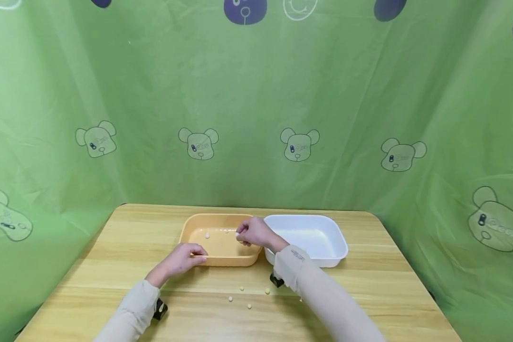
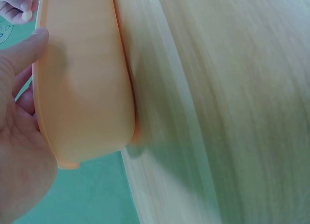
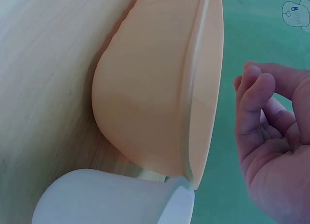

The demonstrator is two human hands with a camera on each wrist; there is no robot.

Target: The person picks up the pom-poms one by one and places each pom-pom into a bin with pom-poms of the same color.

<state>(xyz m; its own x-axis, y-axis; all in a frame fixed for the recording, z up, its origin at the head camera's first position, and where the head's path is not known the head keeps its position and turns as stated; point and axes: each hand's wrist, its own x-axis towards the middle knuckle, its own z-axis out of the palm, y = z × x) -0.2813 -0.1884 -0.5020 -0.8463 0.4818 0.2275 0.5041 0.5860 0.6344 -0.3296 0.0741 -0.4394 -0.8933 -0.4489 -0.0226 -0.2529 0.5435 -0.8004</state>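
Observation:
My left hand grips the near rim of an orange plastic basin at its left end, thumb outside and fingers over the inside. The left wrist view shows that thumb against the basin's outer wall. Over the basin's right half, my right hand pinches a small whitish round piece between thumb and fingertips. In the right wrist view the fingertips meet above the rim level, and the piece is hidden there. A white piece and a smaller one lie inside the basin.
A white plastic basin stands right beside the orange one, under my right forearm. Several small pale yellow round pieces lie scattered on the wooden table in front. A green curtain with bear prints surrounds the table's back and sides.

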